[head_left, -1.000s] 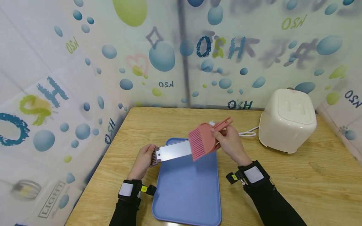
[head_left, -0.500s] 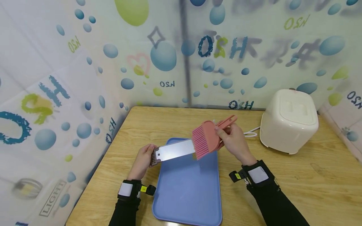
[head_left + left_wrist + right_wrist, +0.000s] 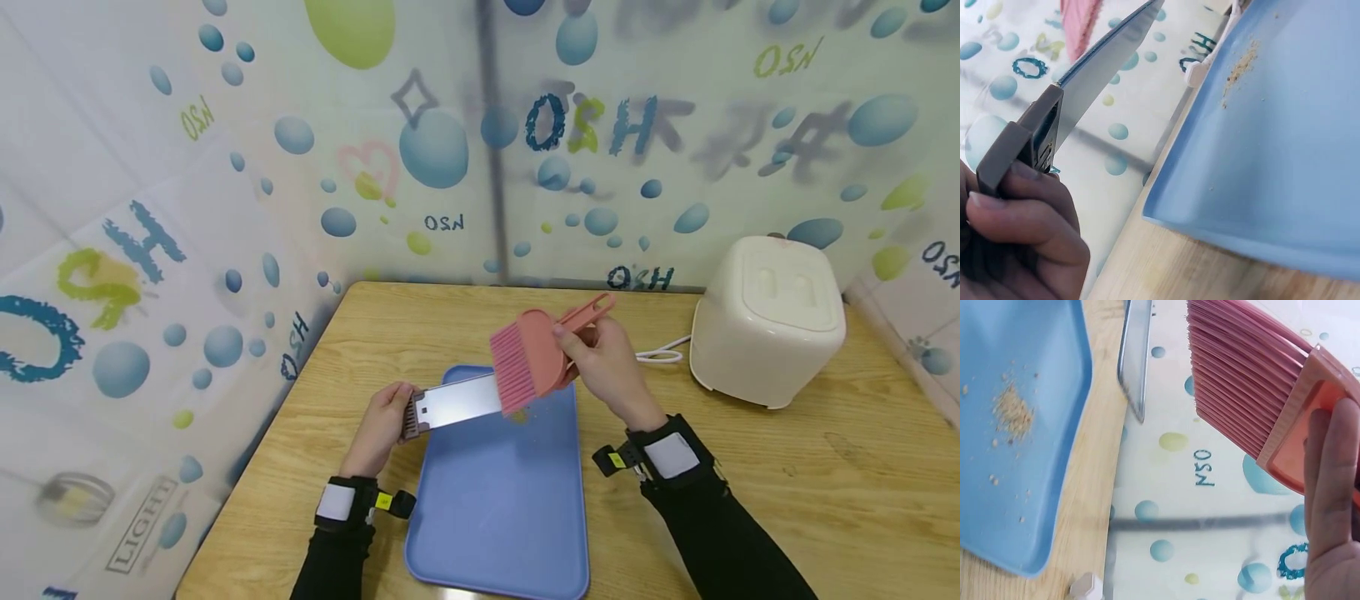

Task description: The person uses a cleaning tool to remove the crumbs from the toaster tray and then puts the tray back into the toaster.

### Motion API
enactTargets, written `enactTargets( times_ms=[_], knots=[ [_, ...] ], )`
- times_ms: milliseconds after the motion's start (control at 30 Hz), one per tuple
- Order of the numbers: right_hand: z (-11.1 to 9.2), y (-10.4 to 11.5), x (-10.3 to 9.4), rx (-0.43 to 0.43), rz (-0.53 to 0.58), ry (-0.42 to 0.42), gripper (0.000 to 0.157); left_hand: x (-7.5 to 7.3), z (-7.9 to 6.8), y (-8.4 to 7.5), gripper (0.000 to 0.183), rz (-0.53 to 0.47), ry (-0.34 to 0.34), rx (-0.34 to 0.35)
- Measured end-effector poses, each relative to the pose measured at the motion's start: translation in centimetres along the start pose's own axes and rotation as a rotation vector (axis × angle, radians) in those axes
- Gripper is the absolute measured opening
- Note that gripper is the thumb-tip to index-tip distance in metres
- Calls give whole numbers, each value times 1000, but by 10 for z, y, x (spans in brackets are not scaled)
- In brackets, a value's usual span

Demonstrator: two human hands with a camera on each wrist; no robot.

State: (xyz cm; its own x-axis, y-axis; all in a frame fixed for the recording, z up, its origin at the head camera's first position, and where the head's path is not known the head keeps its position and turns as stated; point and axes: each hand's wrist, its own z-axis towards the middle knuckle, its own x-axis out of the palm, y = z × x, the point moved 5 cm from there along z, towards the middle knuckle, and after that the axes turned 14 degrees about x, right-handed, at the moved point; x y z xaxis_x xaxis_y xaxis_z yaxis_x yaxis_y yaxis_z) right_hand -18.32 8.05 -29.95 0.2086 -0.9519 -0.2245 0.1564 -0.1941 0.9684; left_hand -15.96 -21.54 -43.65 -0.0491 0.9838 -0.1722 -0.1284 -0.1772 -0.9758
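My left hand [image 3: 378,425] grips the grey-brown slotted end of a long metal crumb tray [image 3: 459,402], which is raised and tilted over the back of a blue tray [image 3: 495,517]. With thumb and fingers, my right hand [image 3: 613,371] holds a pink brush [image 3: 542,348]. In the head view its bristles overlap the far end of the crumb tray; in the right wrist view they look apart from the metal. A small heap of tan crumbs [image 3: 1013,412] lies on the blue tray, with loose bits around it, and the left wrist view shows these crumbs [image 3: 1241,69] too.
A cream toaster [image 3: 768,329] stands at the back right of the wooden table [image 3: 750,492], its white cord [image 3: 660,355] lying to its left. A white plug [image 3: 1087,586] is near the blue tray's far edge. Patterned curtains [image 3: 450,167] hang behind and on the left.
The brush went right along the crumb tray, then back left and slightly up. Crumbs now show on the blue tray below it. My left hand has hardly moved.
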Motion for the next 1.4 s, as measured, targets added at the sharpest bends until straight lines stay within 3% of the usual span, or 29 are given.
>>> enactTargets(
  times_ms=[333, 733, 1000, 1400],
  knots=[
    [3, 9, 40, -9, 98, 143, 24, 8, 1, -3, 32, 14, 0, 22],
    [-1, 8, 77, 32, 47, 170, 28, 15, 1, -6, 35, 9, 46, 40],
    [-4, 1, 86, 62, -6, 156, 27, 20, -1, -10, 30, -19, 56, 55],
    [-5, -7, 82, 77, 5, 155, 27, 17, -2, -8, 31, 18, 41, 32]
  ],
)
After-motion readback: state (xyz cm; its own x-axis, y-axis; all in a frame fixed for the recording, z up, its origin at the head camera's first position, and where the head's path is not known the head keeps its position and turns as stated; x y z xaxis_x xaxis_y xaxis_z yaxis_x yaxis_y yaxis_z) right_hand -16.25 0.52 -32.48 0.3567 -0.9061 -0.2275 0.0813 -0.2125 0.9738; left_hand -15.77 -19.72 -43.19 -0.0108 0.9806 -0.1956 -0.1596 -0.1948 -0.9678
